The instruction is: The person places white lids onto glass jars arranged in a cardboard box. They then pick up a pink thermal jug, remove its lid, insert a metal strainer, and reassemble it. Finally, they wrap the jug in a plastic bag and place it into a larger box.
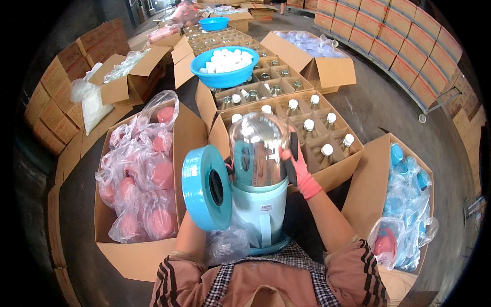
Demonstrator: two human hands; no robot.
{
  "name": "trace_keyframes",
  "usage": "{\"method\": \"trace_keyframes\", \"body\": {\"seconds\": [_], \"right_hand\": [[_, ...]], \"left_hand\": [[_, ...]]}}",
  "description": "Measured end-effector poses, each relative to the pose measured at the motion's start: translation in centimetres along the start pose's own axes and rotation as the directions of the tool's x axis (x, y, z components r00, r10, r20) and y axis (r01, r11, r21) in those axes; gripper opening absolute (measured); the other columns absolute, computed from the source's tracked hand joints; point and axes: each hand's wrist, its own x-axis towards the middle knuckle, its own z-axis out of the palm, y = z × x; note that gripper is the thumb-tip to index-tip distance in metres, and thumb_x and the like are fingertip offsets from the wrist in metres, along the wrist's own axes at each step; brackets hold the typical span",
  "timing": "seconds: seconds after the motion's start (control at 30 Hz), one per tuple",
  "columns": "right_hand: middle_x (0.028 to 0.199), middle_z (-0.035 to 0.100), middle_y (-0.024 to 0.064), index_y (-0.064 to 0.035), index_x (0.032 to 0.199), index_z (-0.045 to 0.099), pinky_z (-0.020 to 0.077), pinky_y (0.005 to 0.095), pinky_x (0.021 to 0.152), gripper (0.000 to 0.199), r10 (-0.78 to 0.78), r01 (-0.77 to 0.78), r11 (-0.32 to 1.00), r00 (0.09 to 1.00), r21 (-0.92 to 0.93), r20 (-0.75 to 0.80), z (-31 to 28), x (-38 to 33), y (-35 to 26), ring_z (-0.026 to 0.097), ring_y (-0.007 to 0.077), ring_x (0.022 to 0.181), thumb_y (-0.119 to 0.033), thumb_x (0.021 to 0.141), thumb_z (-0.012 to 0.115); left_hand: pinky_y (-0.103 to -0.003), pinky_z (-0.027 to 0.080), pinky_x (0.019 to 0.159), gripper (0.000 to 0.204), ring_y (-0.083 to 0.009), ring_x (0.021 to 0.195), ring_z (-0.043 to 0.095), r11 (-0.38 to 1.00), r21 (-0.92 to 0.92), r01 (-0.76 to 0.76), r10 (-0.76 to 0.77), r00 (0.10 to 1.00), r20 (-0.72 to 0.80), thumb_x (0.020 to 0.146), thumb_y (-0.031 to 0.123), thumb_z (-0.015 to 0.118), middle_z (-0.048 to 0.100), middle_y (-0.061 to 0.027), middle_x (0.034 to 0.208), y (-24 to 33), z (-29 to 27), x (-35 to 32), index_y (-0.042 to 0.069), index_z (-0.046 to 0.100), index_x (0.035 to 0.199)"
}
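A silvered glass flask liner (260, 146) stands upright with its lower end inside a light blue jug (255, 204), whose handle faces me. My right hand (302, 171), in a pink and black glove, is closed against the liner's right side. Behind a round blue lid (207, 188) with a dark centre, most of my left hand (229, 167) is hidden; a sliver of its glove shows at the liner's left side, near the jug's rim. The lid is tipped on edge beside the jug. Under the jug is a blue round base (268, 247), next to crumpled clear plastic (225, 244).
Boxed pink parts in plastic bags (158, 176) stand left, bagged blue parts (406, 204) right. Ahead, a divided carton (335, 176) holds glass bottles with white caps. A blue basin (217, 81) of white caps rests farther back. Stacked cartons (394, 41) line the far right.
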Motion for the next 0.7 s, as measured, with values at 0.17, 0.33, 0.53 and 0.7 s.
{"method": "trace_keyframes", "body": {"seconds": [0.17, 0.33, 0.53, 0.7], "right_hand": [[0.122, 0.034, 0.0190, -0.0035, 0.120, 0.039, 0.0304, 0.0344, 0.094, 0.074, 0.154, 0.268, 0.585, 0.890, -0.765, 0.429, 2.5, -0.7, -6.0, 0.036, 0.0305, 0.114, -0.031, 0.060, 0.073], [0.101, 0.055, 0.0111, -0.0109, 0.108, 0.051, 0.0405, 0.0330, 0.080, 0.055, 0.706, 0.261, 0.208, 0.627, -0.943, 0.329, 3.3, 0.5, -7.4, 0.052, 0.0254, 0.093, -0.035, 0.061, 0.070], [0.099, 0.056, 0.0142, -0.0080, 0.108, 0.052, 0.0431, 0.0334, 0.075, 0.055, 0.739, 0.342, 0.220, 0.553, -0.914, 0.385, 4.5, 1.2, -5.2, 0.055, 0.0260, 0.090, -0.037, 0.063, 0.067], [0.099, 0.057, 0.0117, -0.0053, 0.115, 0.046, 0.0435, 0.0298, 0.076, 0.049, 0.438, -0.437, 0.898, 0.871, -0.058, 0.224, 0.9, 2.9, -6.7, 0.055, 0.0158, 0.087, -0.040, 0.081, 0.049]], "left_hand": [[-0.042, 0.037, 0.085, 0.035, -0.0315, 0.099, 0.046, 0.967, -0.125, -0.221, 0.254, 0.868, 0.426, 0.087, 0.032, 0.039, 0.054, -0.0154, 0.090, -1.0, -0.4, 0.7, 0.000, 0.052, 0.096], [-0.044, 0.019, 0.100, 0.045, -0.0307, 0.110, 0.040, 0.971, -0.147, -0.191, 0.230, 0.916, 0.329, 0.084, 0.043, 0.039, 0.057, -0.0157, 0.086, -2.5, -1.6, 1.8, 0.002, 0.058, 0.089], [-0.044, 0.019, 0.101, 0.029, -0.0250, 0.109, 0.041, 0.986, 0.022, -0.165, 0.157, 0.968, 0.198, 0.086, 0.030, 0.041, 0.057, -0.0084, 0.085, -3.0, -3.1, 1.2, 0.006, 0.059, 0.085], [-0.036, 0.031, 0.096, 0.033, -0.0248, 0.106, 0.045, 0.825, 0.321, -0.465, 0.530, 0.834, -0.153, 0.084, 0.018, 0.044, 0.049, -0.0142, 0.109, 2.8, 1.3, 2.5, 0.000, 0.042, 0.112]]}}
